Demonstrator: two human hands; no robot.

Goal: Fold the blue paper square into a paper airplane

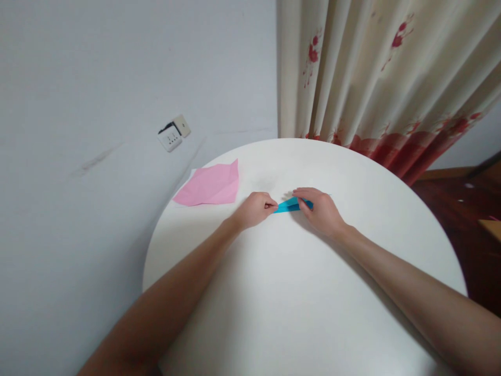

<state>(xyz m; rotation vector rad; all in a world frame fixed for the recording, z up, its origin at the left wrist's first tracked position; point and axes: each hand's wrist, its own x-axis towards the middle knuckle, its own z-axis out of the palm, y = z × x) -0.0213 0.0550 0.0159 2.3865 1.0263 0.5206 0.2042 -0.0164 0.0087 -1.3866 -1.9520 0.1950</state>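
Observation:
A narrow piece of folded blue paper is between my two hands, low over the white table. My left hand pinches its left end between thumb and fingertips. At the other end, my right hand has the paper between its thumb and fingers, with the fingers stretched over the far side. The right end of the paper is partly hidden behind that hand.
On the round white table, a creased pink sheet of paper lies at the back left, with a white edge showing under it. Behind stand a wall with a socket and a floral curtain.

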